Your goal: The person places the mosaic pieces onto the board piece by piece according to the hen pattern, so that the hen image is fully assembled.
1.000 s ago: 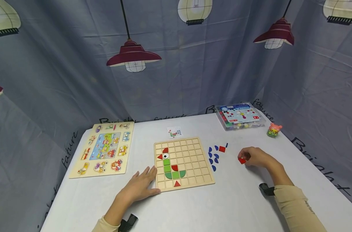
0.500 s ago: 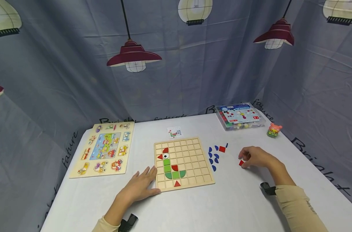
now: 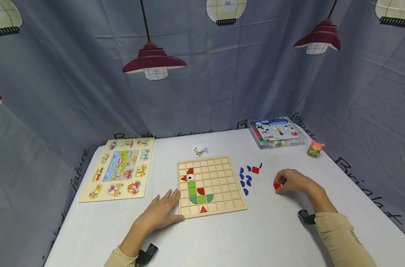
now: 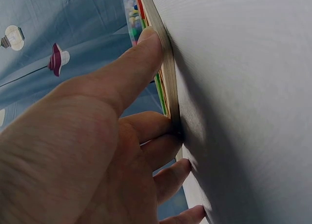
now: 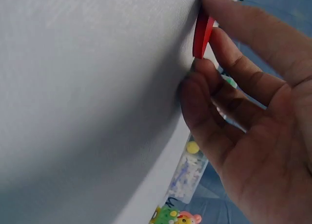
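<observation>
My left hand (image 3: 161, 210) lies with spread fingers at the left edge of a wooden grid board (image 3: 222, 185); in the left wrist view its thumb (image 4: 141, 53) touches the board's side. On the board, green and red tiles and an eye tile (image 3: 190, 177) form a bird-like figure. A red triangle (image 3: 203, 209) lies in the bottom row. Right of the board, my right hand (image 3: 294, 181) pinches a red tile (image 5: 202, 33) between thumb and fingertips, low over the white table. Its full shape is partly hidden by the fingers.
Several blue half-round pieces (image 3: 241, 176) and a red square (image 3: 255, 170) lie between board and right hand. A picture card (image 3: 200, 150) sits behind the board. A peg puzzle (image 3: 117, 170), a plastic box (image 3: 276, 132) and a small toy figure (image 3: 315, 148) stand around.
The red tile has turned slightly in my right fingers, which shift a little in place. My left hand stays at the board's edge. The head view has tilted slightly.
</observation>
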`<state>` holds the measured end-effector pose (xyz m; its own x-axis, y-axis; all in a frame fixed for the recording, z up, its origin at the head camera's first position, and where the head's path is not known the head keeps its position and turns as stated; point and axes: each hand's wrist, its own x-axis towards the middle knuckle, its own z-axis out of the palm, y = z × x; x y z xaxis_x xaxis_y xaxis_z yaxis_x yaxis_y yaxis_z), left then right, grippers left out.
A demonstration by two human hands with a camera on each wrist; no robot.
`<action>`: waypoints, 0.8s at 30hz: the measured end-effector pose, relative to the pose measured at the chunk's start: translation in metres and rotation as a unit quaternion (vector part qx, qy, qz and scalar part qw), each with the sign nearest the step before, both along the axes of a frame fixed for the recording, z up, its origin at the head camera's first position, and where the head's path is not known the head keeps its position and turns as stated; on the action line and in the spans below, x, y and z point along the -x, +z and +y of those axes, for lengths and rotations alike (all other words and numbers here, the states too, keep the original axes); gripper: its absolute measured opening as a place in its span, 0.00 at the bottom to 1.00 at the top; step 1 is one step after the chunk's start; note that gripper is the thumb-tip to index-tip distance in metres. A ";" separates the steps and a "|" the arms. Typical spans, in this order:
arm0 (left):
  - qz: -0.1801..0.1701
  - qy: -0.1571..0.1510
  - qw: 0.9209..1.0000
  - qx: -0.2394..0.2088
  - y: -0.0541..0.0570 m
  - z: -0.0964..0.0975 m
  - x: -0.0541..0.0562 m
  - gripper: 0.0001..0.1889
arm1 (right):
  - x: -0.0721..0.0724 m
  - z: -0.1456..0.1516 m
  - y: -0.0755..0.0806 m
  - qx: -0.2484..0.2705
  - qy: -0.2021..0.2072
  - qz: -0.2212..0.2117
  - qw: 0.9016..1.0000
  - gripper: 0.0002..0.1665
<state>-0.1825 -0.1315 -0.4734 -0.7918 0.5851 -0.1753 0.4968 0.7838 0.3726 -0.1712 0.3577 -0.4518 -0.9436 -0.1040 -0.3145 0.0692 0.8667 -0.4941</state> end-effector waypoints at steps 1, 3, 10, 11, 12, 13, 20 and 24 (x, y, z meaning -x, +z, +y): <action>-0.001 0.000 1.000 0.000 0.000 0.000 0.000 0.45 | 0.000 0.000 0.000 0.001 -0.005 -0.005 1.000 0.18; -0.002 0.000 1.000 0.000 0.001 0.000 0.000 0.45 | 0.001 -0.001 0.000 0.004 -0.007 -0.011 1.000 0.19; 0.000 -0.001 1.000 -0.001 0.001 -0.001 0.000 0.45 | -0.001 -0.001 0.000 0.018 -0.005 -0.021 1.000 0.15; 0.000 -0.001 1.000 -0.001 0.001 -0.001 0.000 0.45 | -0.001 0.000 0.000 0.021 -0.005 -0.022 1.000 0.15; 0.001 -0.001 1.000 -0.002 0.001 -0.001 0.000 0.45 | -0.001 0.000 0.001 0.021 -0.004 -0.022 1.000 0.14; 0.001 -0.001 1.000 -0.002 0.001 -0.001 0.000 0.45 | -0.001 0.000 0.000 0.022 -0.003 -0.021 1.000 0.14; -0.002 0.001 1.000 -0.001 0.000 -0.001 0.000 0.45 | -0.001 0.001 -0.003 0.024 -0.004 -0.014 1.000 0.13; 0.000 0.001 1.000 -0.003 -0.001 -0.001 0.000 0.45 | -0.001 0.002 -0.005 0.030 -0.005 -0.012 0.999 0.13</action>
<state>-0.1827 -0.1324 -0.4743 -0.7928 0.5846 -0.1723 0.4955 0.7828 0.3765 -0.1704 0.3599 -0.4564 -0.9368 -0.1134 -0.3309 0.0906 0.8351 -0.5426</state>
